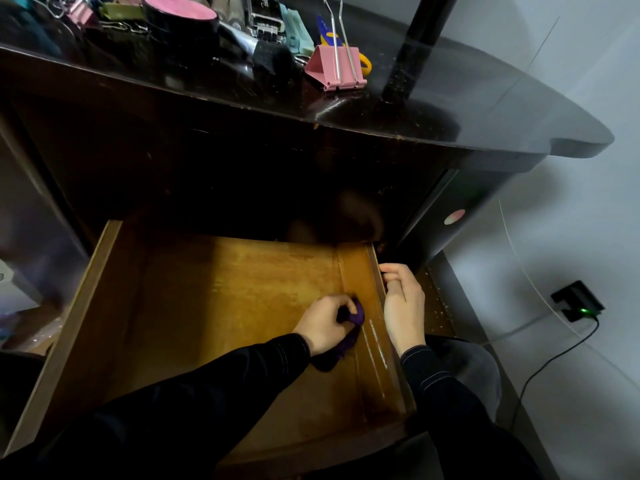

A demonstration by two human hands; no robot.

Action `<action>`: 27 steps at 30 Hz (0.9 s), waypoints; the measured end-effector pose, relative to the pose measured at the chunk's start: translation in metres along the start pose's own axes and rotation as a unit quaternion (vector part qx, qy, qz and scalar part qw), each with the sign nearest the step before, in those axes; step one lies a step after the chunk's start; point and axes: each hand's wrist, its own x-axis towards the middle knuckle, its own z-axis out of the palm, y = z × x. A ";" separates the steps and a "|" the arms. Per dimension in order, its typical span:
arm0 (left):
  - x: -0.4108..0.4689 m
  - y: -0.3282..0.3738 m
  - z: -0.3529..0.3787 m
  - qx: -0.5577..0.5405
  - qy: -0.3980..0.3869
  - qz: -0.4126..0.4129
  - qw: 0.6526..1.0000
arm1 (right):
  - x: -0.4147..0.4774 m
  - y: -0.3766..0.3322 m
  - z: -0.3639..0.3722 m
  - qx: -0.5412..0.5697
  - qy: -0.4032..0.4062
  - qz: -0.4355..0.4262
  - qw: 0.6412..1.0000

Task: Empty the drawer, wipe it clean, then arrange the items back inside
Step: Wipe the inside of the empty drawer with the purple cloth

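Step in hand: wiping, the second stage of the task. The drawer [221,292] stands pulled out below the bench [450,109]; its wooden floor shows nothing but the cloth and the hand on it, so emptying is judged complete. The far end under the bench lies in shadow and cannot be checked.

The left hand [323,323] is inside the drawer, low on the floor beside the right wall; its grip is clenched round a bunched purple cloth [355,315], which trails back under the wrist. The right hand [403,306] sits outside that wall, fingers curled at its rim; its grip appears to clasp the wall, steadying the drawer.

Removed items lie on the bench, well apart from the drawer: a pink binder clip [337,69], a roll of tape [180,19] and other small stationery too crowded to itemise.

Assessment: the floor looks streaked and patchy toward the middle and left; coverage there cannot be confirmed. The next move calls for drawing the cloth along the right-hand seam, then across the rest of the floor and into the shadowed end; restocking should wait until then.
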 end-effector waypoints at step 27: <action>-0.015 0.009 0.006 -0.011 0.018 0.098 0.995 | 0.001 -0.003 0.000 -0.005 0.002 -0.006 1.000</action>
